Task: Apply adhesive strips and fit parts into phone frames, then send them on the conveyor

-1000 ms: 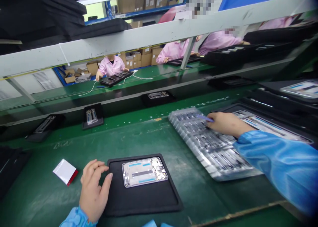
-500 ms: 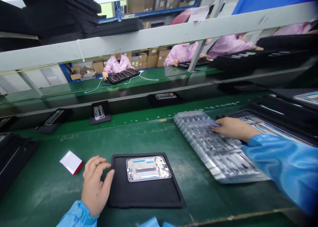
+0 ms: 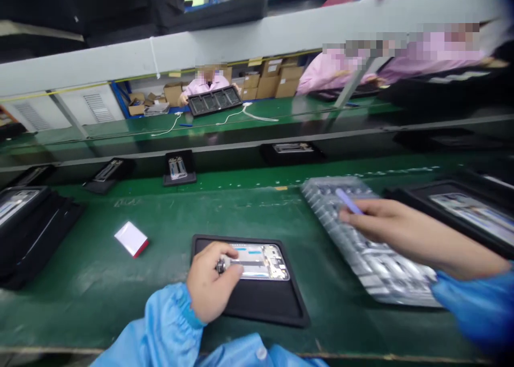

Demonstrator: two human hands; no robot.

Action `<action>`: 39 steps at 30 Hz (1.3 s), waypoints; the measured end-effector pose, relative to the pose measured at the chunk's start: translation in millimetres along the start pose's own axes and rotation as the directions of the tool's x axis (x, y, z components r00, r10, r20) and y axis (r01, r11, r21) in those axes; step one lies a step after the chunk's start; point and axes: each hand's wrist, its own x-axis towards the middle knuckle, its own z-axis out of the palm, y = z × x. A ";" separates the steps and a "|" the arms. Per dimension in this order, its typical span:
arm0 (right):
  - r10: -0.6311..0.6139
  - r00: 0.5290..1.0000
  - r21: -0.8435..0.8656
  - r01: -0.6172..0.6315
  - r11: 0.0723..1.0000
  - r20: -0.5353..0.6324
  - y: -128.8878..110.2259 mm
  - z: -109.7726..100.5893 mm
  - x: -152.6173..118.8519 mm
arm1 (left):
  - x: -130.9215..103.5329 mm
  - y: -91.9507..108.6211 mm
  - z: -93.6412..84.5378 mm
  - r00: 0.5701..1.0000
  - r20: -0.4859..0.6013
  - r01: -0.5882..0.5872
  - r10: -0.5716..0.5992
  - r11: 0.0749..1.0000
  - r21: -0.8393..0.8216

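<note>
A silver phone frame [image 3: 257, 262] with blue strips lies in a black foam tray [image 3: 265, 301] on the green bench. Over the frame's left end is my left hand [image 3: 212, 281], its thumb and fingers curved and apart at the frame's edges; whether they grip it is unclear. My right hand [image 3: 373, 221] pinches a thin purple tool [image 3: 348, 201] above a clear plastic blister tray [image 3: 385, 273] holding small parts, at the right. Its lower fingers are blurred.
Black trays are stacked at the left [image 3: 44, 238] and right [image 3: 466, 195]. A white and red packet [image 3: 131, 239] lies left of centre. Trays with frames line the conveyor [image 3: 225, 178]. Across it, people in pink handle trays [image 3: 214, 101]. A grey beam [image 3: 241, 35] crosses overhead.
My left hand has moved right, from beside the black tray onto the phone frame. My right hand still holds the purple tool, now tilted differently. The person opposite has raised and tilted a tray.
</note>
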 end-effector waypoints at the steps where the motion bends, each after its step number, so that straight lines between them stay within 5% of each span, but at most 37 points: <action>1: -0.007 0.995 0.039 0.003 0.999 0.100 -15.2 23.7 -10.7 | 2.5 2.2 9.1 0.999 0.028 0.039 -0.037 0.998 -0.054; 6: -0.051 0.976 0.272 -0.009 0.962 0.214 -71.3 129.4 -47.1 | 13.4 -17.8 46.9 0.978 0.141 0.200 -0.156 0.901 -0.386; 11: -0.064 0.972 0.386 -0.028 0.922 0.224 -86.3 179.0 -52.4 | 11.7 -48.4 47.3 0.965 0.149 0.264 -0.218 0.763 -0.590; 16: -0.105 0.863 0.446 -0.148 0.883 0.494 -82.0 188.9 -47.2 | 10.2 -51.7 29.8 0.981 0.112 0.193 -0.158 0.734 -0.651; 21: -0.093 0.708 0.525 -0.421 0.740 0.700 -82.2 189.8 -48.3 | 13.6 -48.6 15.8 0.993 0.114 0.043 0.014 0.875 -0.483; 25: -0.081 0.622 0.511 -0.553 0.659 0.778 -81.7 191.8 -52.3 | 17.3 -48.1 3.2 0.964 0.208 -0.085 0.165 0.934 -0.348; 32: -0.100 0.576 0.515 -0.624 0.588 0.812 -81.4 194.6 -54.9 | 19.2 -47.9 -6.6 0.920 0.239 -0.242 0.309 0.931 -0.273; 39: -0.091 0.551 0.490 -0.640 0.592 0.830 -77.1 198.7 -54.9 | 16.9 -49.4 -6.5 0.903 0.277 -0.321 0.329 0.944 -0.074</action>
